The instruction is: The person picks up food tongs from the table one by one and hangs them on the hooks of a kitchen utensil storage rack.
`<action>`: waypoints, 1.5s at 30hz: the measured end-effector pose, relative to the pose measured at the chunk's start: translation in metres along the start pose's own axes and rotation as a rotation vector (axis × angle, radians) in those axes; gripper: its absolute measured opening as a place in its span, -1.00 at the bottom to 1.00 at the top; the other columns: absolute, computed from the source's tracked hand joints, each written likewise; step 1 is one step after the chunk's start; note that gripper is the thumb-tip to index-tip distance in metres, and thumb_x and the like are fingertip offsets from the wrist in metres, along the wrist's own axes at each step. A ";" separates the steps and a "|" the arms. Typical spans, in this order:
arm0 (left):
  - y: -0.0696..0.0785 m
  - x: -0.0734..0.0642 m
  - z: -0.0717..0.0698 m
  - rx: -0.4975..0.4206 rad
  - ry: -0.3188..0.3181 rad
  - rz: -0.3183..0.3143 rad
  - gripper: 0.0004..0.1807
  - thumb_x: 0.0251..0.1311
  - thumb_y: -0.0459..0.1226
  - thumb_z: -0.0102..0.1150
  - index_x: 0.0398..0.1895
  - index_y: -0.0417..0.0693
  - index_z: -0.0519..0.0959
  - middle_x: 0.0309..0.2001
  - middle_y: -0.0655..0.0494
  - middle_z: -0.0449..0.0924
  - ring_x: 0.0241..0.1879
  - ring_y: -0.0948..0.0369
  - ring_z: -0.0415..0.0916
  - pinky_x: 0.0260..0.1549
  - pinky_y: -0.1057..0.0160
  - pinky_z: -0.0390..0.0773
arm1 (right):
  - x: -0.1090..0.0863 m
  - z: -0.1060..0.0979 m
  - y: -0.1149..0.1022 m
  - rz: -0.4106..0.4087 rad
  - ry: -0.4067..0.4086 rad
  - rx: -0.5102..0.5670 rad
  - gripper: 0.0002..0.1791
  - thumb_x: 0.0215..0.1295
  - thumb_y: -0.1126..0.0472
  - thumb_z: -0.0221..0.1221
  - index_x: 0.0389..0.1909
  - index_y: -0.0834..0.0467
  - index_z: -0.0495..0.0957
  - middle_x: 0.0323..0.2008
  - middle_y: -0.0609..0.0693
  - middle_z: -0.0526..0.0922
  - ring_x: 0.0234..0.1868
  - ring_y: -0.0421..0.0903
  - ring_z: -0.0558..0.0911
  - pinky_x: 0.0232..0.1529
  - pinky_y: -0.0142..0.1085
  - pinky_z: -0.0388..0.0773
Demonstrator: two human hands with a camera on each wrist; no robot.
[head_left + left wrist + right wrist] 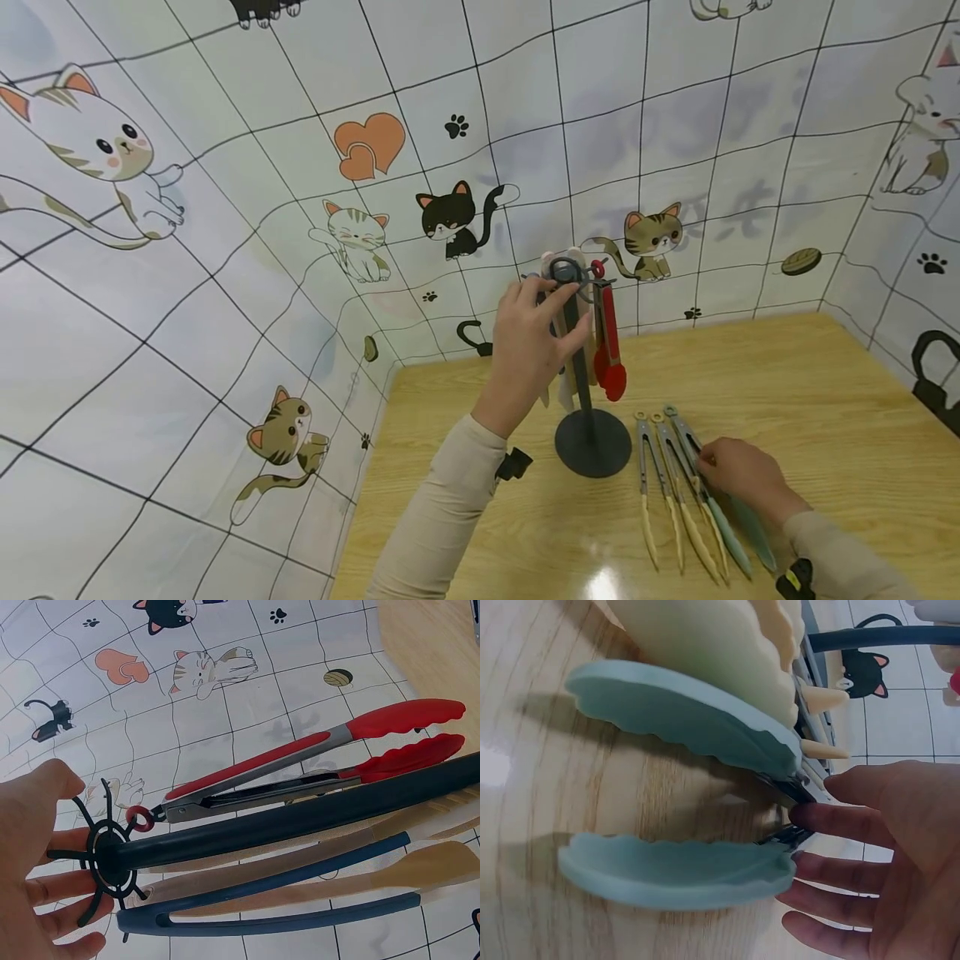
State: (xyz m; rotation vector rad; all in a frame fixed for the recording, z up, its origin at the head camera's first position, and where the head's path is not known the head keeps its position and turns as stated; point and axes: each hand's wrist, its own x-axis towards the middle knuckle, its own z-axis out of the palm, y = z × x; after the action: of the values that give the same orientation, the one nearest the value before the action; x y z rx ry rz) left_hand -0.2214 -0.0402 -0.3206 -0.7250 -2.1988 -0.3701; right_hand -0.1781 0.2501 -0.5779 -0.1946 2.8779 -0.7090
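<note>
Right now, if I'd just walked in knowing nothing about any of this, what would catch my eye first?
Probably the bright red tongs, hanging from a dark stand whose top the left hand touches. Next might be the cartoon cats scattered over the white gridded wall behind. Then, on the wooden table, pale yellow tongs lie beside green tongs under the right hand.
</note>
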 end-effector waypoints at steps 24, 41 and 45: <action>0.003 0.005 0.005 0.145 0.025 0.055 -0.58 0.18 0.02 0.29 0.09 0.17 0.68 -0.06 0.03 0.55 -0.15 0.14 0.45 -0.10 0.16 0.49 | 0.001 0.008 0.007 0.058 0.077 0.066 -0.65 0.22 0.13 0.28 -0.65 0.07 0.37 -0.72 -0.10 0.37 -0.67 -0.16 0.31 -0.62 -0.32 0.17; 0.006 0.008 0.003 0.066 0.026 0.063 -0.62 0.17 -0.02 0.30 0.01 0.07 0.72 0.32 -0.04 0.38 0.33 0.02 0.33 0.33 0.01 0.39 | 0.006 -0.039 -0.001 -0.043 0.246 0.216 -0.23 0.36 0.16 0.14 0.43 0.46 0.07 -0.12 0.45 0.60 -0.37 0.03 0.66 -0.56 -0.26 0.46; 0.006 0.010 0.001 0.013 -0.001 0.055 -0.64 0.17 -0.06 0.30 -0.01 0.03 0.72 0.35 -0.02 0.38 0.36 -0.04 0.36 0.38 -0.01 0.37 | 0.004 -0.063 -0.021 -0.153 0.383 0.266 -0.26 0.38 0.21 0.14 0.49 0.31 0.10 0.00 0.44 0.56 -0.18 0.23 0.66 -0.51 -0.23 0.55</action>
State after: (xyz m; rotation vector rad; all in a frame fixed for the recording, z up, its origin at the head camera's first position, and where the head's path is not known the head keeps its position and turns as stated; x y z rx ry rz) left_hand -0.2238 -0.0315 -0.3134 -0.7769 -2.1761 -0.3272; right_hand -0.1927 0.2597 -0.5137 -0.2713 3.0983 -1.2739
